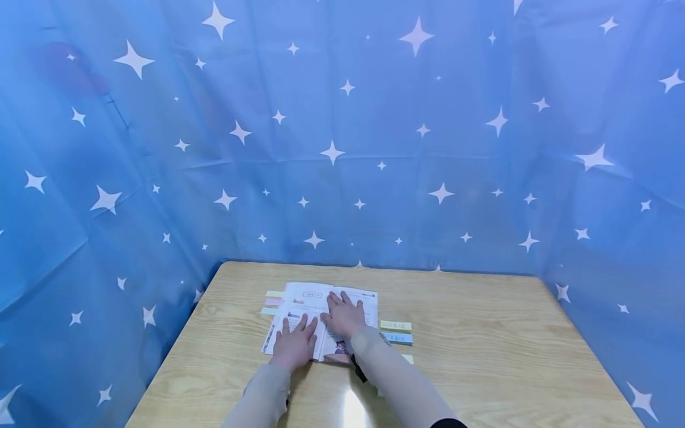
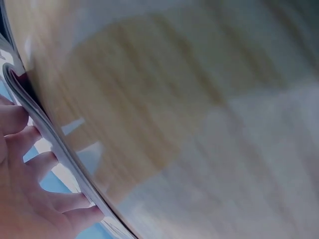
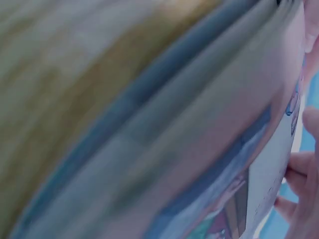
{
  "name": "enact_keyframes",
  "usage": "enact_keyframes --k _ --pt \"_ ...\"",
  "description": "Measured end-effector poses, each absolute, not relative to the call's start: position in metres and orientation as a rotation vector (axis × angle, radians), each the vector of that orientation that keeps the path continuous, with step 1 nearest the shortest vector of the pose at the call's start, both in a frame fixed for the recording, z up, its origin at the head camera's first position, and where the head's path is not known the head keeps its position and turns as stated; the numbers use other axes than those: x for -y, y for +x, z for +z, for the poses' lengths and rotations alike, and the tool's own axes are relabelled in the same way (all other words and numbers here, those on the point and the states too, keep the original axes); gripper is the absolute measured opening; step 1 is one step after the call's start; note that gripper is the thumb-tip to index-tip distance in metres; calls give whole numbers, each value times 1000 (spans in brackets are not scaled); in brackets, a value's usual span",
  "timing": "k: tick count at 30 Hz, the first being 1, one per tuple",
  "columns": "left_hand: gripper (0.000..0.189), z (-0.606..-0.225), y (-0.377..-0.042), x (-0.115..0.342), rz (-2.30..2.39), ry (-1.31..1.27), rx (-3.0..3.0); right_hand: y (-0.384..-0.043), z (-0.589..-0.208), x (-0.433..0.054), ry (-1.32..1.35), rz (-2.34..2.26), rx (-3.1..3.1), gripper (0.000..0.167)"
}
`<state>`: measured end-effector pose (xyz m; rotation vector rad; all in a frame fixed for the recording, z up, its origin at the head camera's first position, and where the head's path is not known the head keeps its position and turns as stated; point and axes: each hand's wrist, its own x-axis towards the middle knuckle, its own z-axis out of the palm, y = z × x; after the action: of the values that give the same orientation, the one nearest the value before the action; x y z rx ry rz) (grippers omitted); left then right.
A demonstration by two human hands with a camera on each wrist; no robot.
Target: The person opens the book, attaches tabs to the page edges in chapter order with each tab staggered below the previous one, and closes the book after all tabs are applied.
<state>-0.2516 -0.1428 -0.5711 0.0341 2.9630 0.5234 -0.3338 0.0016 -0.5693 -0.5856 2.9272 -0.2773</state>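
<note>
An open book (image 1: 307, 303) with printed pages lies flat on the wooden table. My left hand (image 1: 295, 345) rests spread on the lower part of its left page. On the right page lies my right hand (image 1: 345, 316), fingers spread and pointing away from me. The left wrist view shows the book's edge (image 2: 75, 159) with the left hand's fingers (image 2: 75, 201) on the page. In the right wrist view the curved, blurred page edges (image 3: 209, 134) fill much of the picture, with part of the right hand (image 3: 305, 174) at the right edge.
Pastel sticky tabs (image 1: 274, 302) stick out from the book's left side, and yellow and blue tabs (image 1: 396, 338) from its right. The wooden table (image 1: 481, 345) extends widely to the right. Behind it hangs a blue curtain (image 1: 374, 196) with white stars.
</note>
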Motion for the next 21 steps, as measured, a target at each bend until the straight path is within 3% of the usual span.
enact_keyframes --k 14,21 --pt "44 -572 -249 141 492 33 -2993 -349 -571 7 -436 -379 -2935 53" --pt "45 -575 -258 144 362 20 -3024 -352 -567 7 -523 -242 -2935 49"
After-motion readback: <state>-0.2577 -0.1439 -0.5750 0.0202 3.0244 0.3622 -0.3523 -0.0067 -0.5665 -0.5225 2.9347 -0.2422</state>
